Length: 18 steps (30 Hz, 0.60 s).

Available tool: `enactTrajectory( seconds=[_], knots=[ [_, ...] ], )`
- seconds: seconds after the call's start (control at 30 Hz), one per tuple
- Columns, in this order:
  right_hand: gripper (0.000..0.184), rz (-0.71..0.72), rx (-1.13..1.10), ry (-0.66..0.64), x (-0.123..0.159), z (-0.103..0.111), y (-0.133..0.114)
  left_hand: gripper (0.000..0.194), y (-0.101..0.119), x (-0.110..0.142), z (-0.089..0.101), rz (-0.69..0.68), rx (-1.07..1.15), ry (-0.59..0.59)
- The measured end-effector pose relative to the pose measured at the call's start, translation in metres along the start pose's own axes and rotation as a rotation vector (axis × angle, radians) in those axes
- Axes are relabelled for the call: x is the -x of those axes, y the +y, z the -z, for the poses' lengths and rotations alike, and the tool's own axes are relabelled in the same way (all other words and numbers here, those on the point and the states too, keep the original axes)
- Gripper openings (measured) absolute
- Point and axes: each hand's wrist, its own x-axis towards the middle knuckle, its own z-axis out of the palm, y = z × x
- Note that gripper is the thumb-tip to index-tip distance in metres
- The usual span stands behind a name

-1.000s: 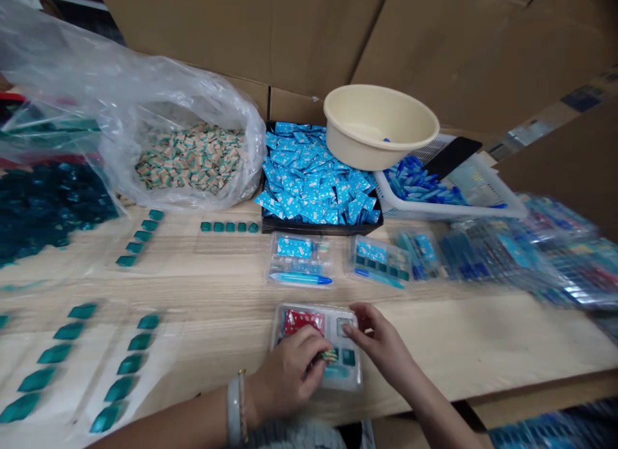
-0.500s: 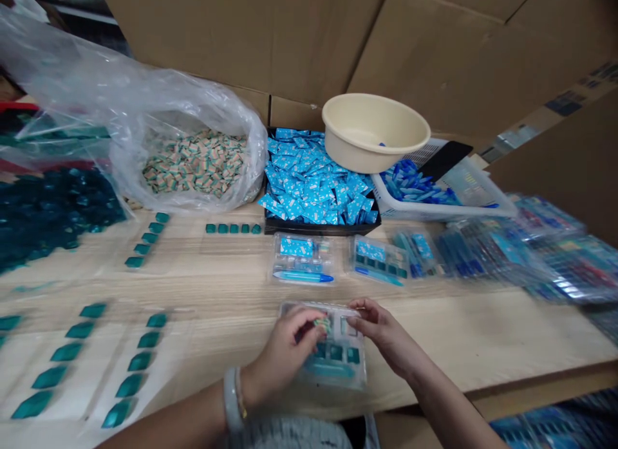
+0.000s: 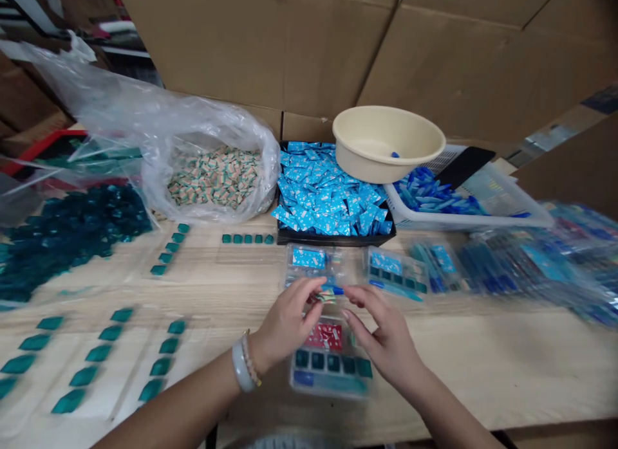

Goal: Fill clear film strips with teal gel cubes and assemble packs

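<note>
Cardboard [image 3: 217, 50] backs the worktop [image 3: 458, 352], and here at lower centre the clear case [image 3: 333, 394] already shows a red packet [image 3: 329, 338], teal pieces [image 3: 333, 363] and a blue pen [image 3: 333, 382], left hand [image 3: 284, 321] pinching striped pieces [image 3: 326, 297] above, right hand [image 3: 392, 336] beside, thumb and fingers apart.

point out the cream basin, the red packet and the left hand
cream basin [image 3: 363, 162]: head view, on its outer front wall
red packet [image 3: 330, 337]: head view, on its printed face
left hand [image 3: 286, 321]: head view, on the back of the hand
</note>
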Motion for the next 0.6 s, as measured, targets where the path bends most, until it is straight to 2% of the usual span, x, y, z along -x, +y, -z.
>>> enactTrajectory(
  seconds=[0.07,0.17,0.27,0.37,0.4,0.47,0.5,0.53,0.57,0.6],
  knots=[
    [0.029,0.075,-0.032,-0.014,-0.014,-0.001,-0.007,0.035,0.0,-0.006,0.002,-0.022,0.003,0.003],
    [0.018,0.128,-0.074,-0.027,-0.031,-0.002,-0.006,0.036,0.001,-0.017,0.002,-0.007,0.063,0.007],
    [0.015,0.138,-0.117,-0.041,-0.039,0.001,0.001,0.038,0.002,-0.024,-0.004,0.019,0.133,-0.008],
    [0.012,0.11,-0.153,-0.041,-0.037,0.005,0.015,0.043,-0.001,-0.033,-0.001,-0.057,0.13,-0.081],
    [0.011,0.08,-0.149,-0.012,-0.035,0.007,0.022,0.045,-0.005,-0.04,0.006,-0.102,0.093,-0.087],
    [0.009,-0.002,-0.111,0.094,-0.03,0.01,0.038,0.048,-0.023,-0.063,0.034,-0.163,-0.052,0.005],
    [0.009,-0.043,-0.089,0.152,-0.028,0.011,0.046,0.046,-0.036,-0.078,0.053,-0.147,-0.147,0.16],
    [0.009,-0.08,-0.075,0.195,-0.027,0.012,0.053,0.044,-0.051,-0.095,0.073,-0.067,-0.27,0.328],
    [0.009,-0.109,-0.07,0.216,-0.026,0.011,0.06,0.04,-0.068,-0.111,0.093,0.017,-0.416,0.427],
    [0.01,-0.132,-0.075,0.222,-0.026,0.01,0.065,0.037,-0.085,-0.126,0.111,0.089,-0.564,0.443]
  ],
)
